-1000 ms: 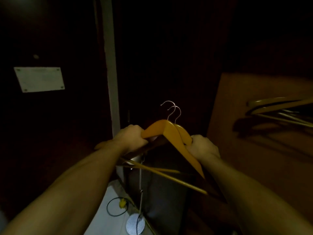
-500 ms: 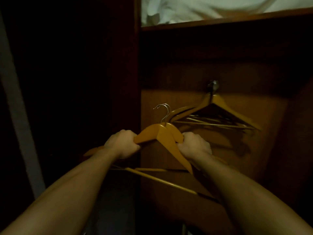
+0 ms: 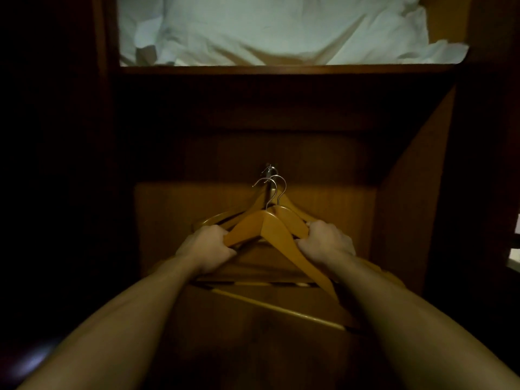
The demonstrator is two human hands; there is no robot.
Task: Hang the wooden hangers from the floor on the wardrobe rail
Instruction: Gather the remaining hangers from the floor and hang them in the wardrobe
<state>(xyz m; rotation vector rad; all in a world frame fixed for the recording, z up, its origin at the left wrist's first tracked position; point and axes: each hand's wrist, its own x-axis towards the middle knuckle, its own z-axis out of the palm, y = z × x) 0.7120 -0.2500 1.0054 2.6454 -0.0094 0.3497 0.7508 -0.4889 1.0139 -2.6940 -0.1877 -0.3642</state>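
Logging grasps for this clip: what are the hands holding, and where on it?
Two wooden hangers held together: left hand grips the left shoulder arm, right hand the right.

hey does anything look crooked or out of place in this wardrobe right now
Nothing looks damaged. The two wooden hangers in the left hand and right hand sit fanned apart, their hooks not yet on the rail. On the shelf above, white bedding lies crumpled.
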